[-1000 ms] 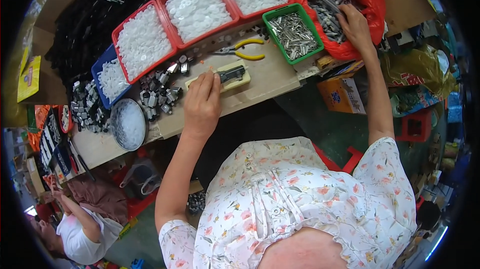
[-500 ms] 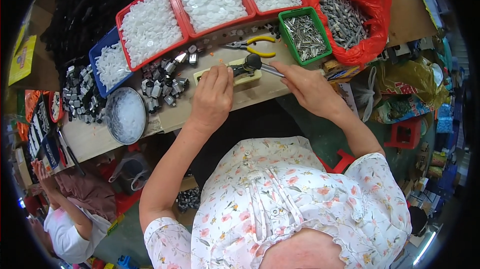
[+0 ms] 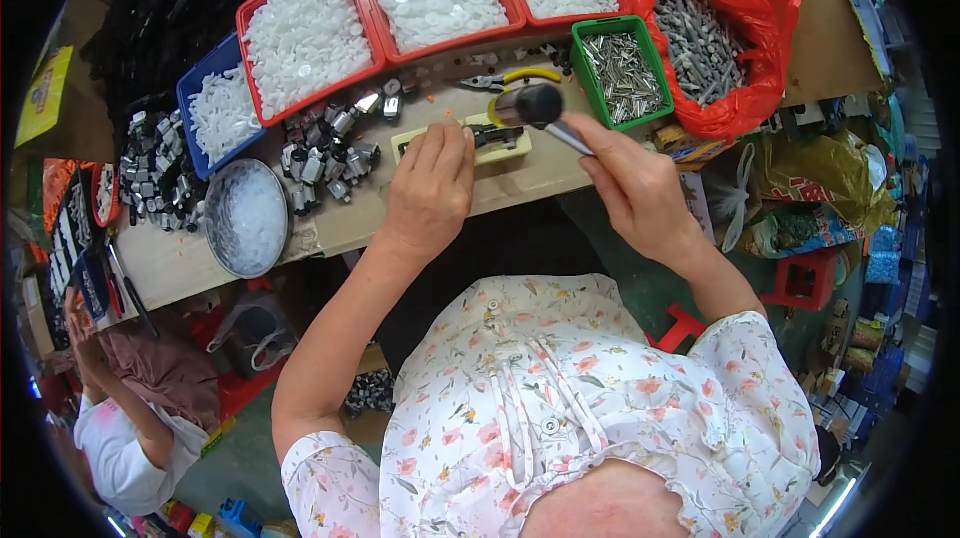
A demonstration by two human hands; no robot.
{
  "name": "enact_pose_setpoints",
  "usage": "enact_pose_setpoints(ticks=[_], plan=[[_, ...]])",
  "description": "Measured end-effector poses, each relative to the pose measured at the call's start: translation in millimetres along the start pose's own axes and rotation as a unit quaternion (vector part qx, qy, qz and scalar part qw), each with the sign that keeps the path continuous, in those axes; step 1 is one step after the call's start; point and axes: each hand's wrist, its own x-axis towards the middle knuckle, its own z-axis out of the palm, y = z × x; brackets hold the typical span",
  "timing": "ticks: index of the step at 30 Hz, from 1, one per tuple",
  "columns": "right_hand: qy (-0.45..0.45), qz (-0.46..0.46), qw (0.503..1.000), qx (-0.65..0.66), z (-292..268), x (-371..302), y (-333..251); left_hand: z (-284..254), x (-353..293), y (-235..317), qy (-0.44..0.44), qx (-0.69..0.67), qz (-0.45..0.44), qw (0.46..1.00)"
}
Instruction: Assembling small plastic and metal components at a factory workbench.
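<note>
My right hand (image 3: 645, 188) is wrapped round the metal handle of a small mallet (image 3: 541, 106). The mallet's dark, round head is raised a little above the bench and slightly blurred. Under it lies a cream-coloured block (image 3: 519, 149) with a black part (image 3: 492, 136) set along it. My left hand (image 3: 430, 183) presses on the block's left portion, its fingers close together over the black part and hiding that end. Behind the mallet lie pliers (image 3: 528, 75) with yellow handles.
Red trays (image 3: 378, 48) of white plastic pieces line the back. A green tray (image 3: 668, 98) of metal pins stands beside a red bag (image 3: 775, 48). Left are silvery pieces (image 3: 335, 153), a blue tray (image 3: 190, 108) and a metal bowl (image 3: 247, 223). Another person (image 3: 140, 438) sits at lower left.
The mallet head has risen off the black part and shifted right, and my right hand has moved slightly right with it. My left hand remains on the block.
</note>
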Motion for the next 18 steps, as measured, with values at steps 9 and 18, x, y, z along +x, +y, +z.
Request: enact_pose_setpoints(ticks=[9, 18], plan=[[-0.125, 0.105, 0.983, -0.09, 12.0, -3.2, 8.1, -9.3, -1.3, 18.6, -0.008, 0.029, -0.047, 0.998], [0.038, -0.053, 0.998, 0.006, -7.6, 27.6, -19.1, 6.1, -23.4, 48.9, -0.005, -0.013, -0.103, 0.995]])
